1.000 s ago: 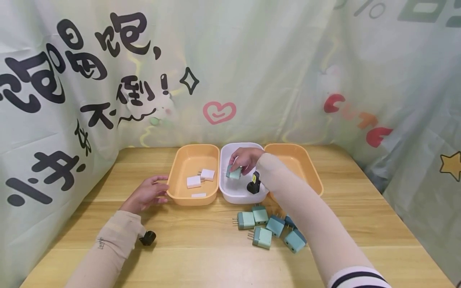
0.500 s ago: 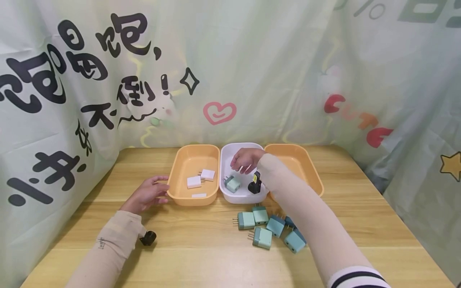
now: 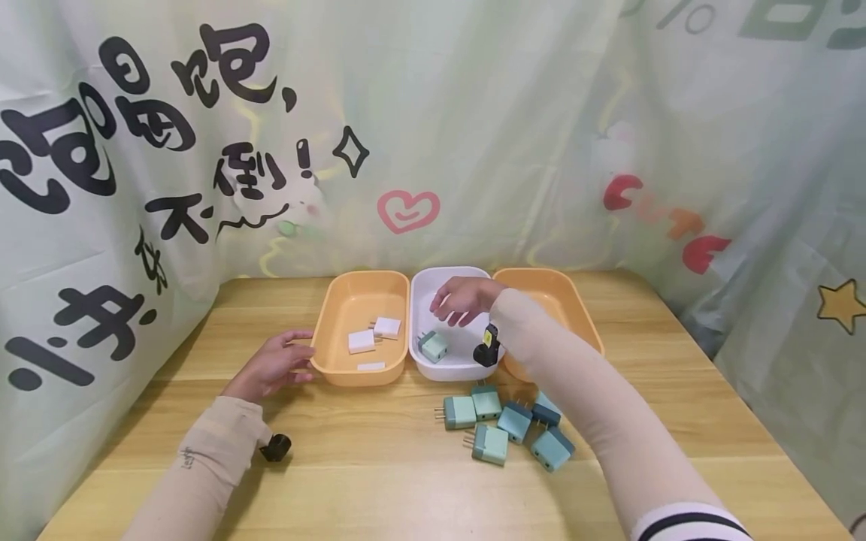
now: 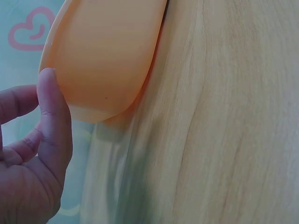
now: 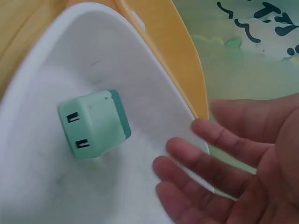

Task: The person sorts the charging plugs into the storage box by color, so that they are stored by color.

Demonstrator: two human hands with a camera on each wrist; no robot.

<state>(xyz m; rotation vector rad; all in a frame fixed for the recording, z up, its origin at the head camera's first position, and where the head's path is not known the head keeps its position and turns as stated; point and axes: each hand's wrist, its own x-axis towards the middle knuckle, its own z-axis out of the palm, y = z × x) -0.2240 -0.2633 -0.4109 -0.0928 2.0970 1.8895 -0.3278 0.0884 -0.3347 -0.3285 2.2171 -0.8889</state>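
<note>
My right hand point(image 3: 465, 298) hovers over the white tray point(image 3: 455, 373), holding nothing. In the right wrist view its fingers point(image 5: 205, 161) are spread and slightly bent. Below them in that tray lies a light green two-port USB charger point(image 5: 93, 123), its prongs pointing to the left in the head view. At the left orange tray point(image 3: 358, 376), my left hand point(image 3: 274, 366) rests against the outer side. The left wrist view shows its thumb point(image 4: 52, 112) touching the rim, with the other fingers loosely bent. Several white chargers point(image 3: 387, 328) lie inside this orange tray.
A second orange tray point(image 3: 558, 293) stands right of the white one, partly hidden by the right forearm. On the wooden table point(image 3: 379, 473), in front of the trays, several green and blue-green chargers point(image 3: 490, 445) lie in a loose cluster. A printed curtain point(image 3: 514, 150) hangs behind.
My right hand has let go of the light green charger, which now lies in the white tray. The hand stays just above it. My left hand has kept its place.
</note>
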